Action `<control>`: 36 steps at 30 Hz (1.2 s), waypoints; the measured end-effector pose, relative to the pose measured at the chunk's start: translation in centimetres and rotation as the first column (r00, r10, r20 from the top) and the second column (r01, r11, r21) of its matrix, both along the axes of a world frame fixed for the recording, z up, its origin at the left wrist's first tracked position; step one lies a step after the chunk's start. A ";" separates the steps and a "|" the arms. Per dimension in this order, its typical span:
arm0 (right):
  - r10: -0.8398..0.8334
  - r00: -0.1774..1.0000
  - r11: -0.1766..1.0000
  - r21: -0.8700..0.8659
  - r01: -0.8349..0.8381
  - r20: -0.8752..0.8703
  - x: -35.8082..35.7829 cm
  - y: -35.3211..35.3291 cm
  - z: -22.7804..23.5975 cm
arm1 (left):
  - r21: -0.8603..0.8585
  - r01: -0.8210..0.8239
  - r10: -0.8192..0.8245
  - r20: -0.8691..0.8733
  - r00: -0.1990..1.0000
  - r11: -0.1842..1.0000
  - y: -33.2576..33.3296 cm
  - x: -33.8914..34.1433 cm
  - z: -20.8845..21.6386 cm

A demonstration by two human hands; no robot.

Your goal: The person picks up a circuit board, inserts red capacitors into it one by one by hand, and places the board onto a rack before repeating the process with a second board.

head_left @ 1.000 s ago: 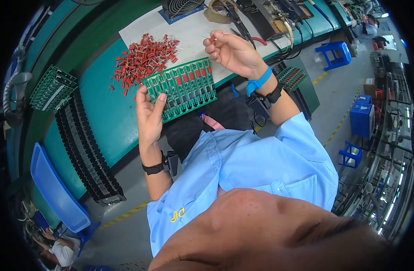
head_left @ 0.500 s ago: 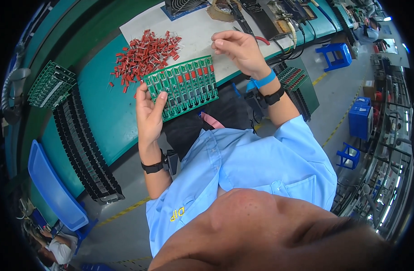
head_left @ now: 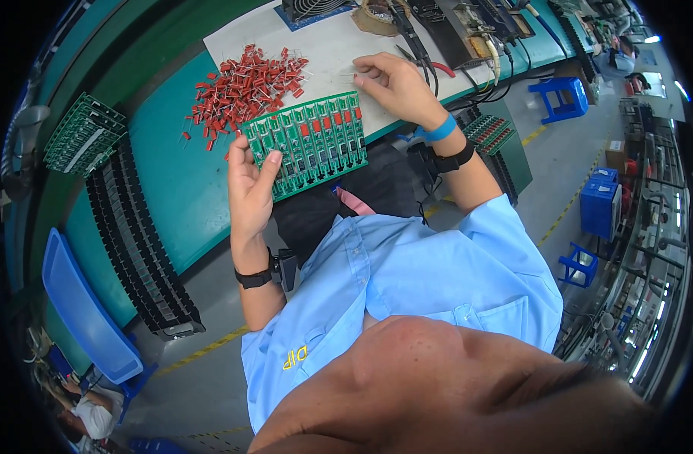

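My left hand (head_left: 250,181) grips a green circuit board panel (head_left: 309,144) by its left end, thumb on top and fingers at the edge. The panel is tilted and divided into several narrow strips; a row of red capacitors sits on some of them toward the right. My right hand (head_left: 398,87) is pinched closed just above the panel's right end, apart from it. Thin wire leads stick out from its fingertips; the body of that component is hidden by the fingers. A pile of loose red capacitors (head_left: 248,91) with wire leads lies beyond the panel on white paper and the green table.
Pliers with red handles (head_left: 437,69) and a fan (head_left: 316,9) lie at the back. Black slotted racks (head_left: 138,242) and stacked green boards (head_left: 85,140) stand left, near a blue tray (head_left: 89,303). More boards (head_left: 490,132) and a blue stool (head_left: 558,97) are right. Another person sits far lower left.
My right hand has turned a little, its fingers now pointing more to the left, and thin leads show at its fingertips. My left hand and the panel stay nearly still.
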State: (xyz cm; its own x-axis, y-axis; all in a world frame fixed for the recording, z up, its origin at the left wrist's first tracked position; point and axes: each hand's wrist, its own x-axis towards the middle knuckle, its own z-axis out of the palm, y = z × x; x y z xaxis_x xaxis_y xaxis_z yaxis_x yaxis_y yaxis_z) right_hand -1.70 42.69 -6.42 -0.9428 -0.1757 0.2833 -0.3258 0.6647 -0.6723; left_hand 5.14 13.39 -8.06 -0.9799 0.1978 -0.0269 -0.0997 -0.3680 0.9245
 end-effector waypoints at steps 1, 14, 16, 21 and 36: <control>0.000 1.000 1.000 0.002 0.000 0.000 0.0 0.0 -0.1 | 0.000 0.007 -0.007 -0.001 1.000 1.000 -0.1 0.0 -0.1; 0.085 0.996 0.977 0.193 -0.091 0.039 -1.9 -1.0 1.0 | 0.024 0.001 0.000 -0.033 0.999 1.000 0.0 -0.1 0.4; 0.117 0.991 0.976 0.175 -0.126 0.058 -2.4 -0.9 1.0 | 0.030 -0.002 0.003 -0.036 0.999 1.000 0.1 -0.1 0.5; 0.059 0.906 0.997 -0.071 -0.032 0.418 -3.1 -0.1 2.4 | 0.041 -0.003 0.004 -0.038 0.999 0.999 -0.1 -0.1 0.2; -0.002 0.657 0.997 -0.051 0.063 0.754 -5.0 -0.6 3.7 | 0.061 0.057 -0.053 -0.058 0.997 0.997 -0.3 -0.3 -0.2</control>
State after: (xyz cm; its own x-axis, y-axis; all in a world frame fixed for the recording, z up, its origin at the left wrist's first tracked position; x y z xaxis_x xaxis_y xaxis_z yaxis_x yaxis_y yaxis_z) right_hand -6.75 42.07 -2.70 -0.8431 -0.1499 -0.5165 0.3329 0.6088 -0.7201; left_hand 4.84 13.13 -8.25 -0.9671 0.2509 0.0419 -0.0700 -0.4210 0.9043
